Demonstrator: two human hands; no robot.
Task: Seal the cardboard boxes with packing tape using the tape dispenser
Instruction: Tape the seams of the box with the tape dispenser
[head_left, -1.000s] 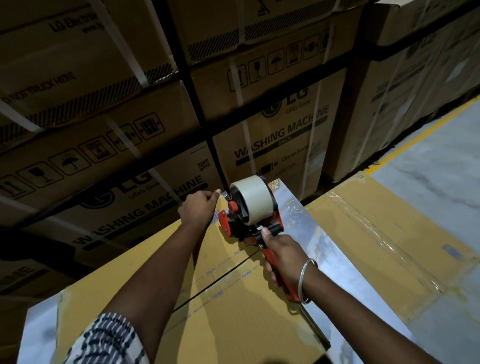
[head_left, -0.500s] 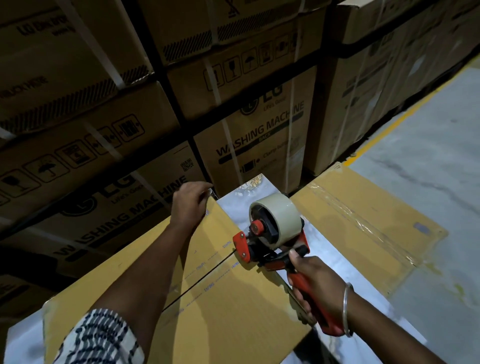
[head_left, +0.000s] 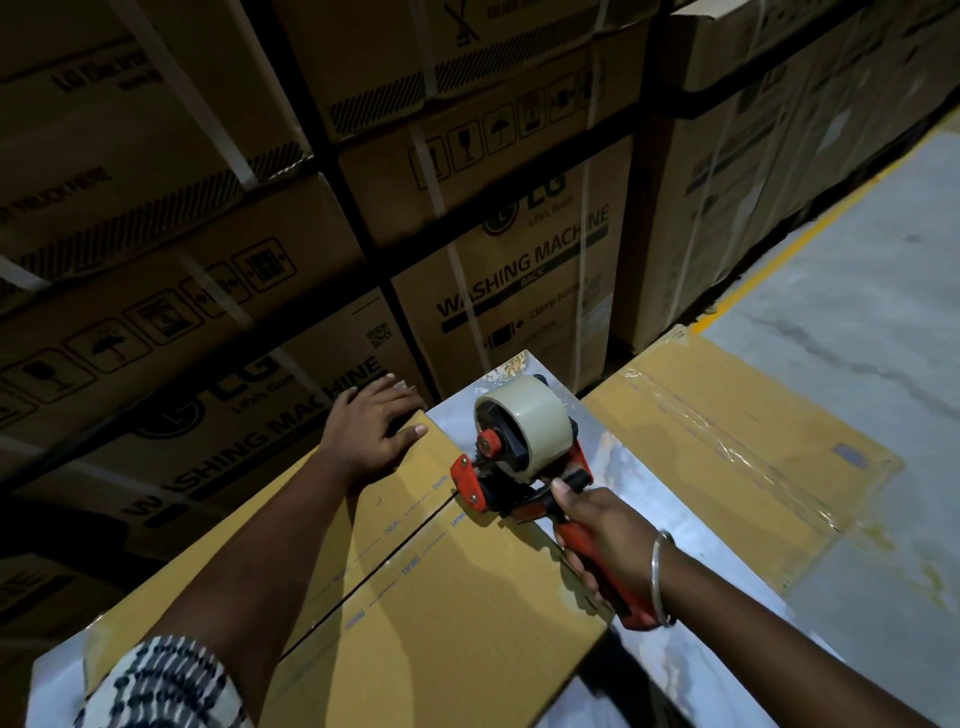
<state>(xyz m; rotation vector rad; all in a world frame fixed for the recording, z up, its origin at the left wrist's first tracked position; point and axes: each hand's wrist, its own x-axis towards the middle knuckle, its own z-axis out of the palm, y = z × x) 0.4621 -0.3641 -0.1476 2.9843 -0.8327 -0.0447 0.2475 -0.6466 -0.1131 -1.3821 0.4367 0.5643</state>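
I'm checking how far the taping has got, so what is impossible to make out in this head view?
- Tape on the seam of the near box: clear film, dim light; cannot tell.
- Dispenser blade and roller: hidden beneath its red body.
- Dispenser handle: mostly wrapped by the right hand.
- Box's far corner: covered by the left hand.
- Small blue print along the seam: too small.

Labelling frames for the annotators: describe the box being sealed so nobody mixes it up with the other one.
Start from the wall of stacked washing-machine cartons; two flat boxes lie before it. The box being sealed is the nearer one, under the left hand, with the red tape dispenser at its edge. Its centre seam shows as an open dark slit, while the neighbouring box already carries clear tape.
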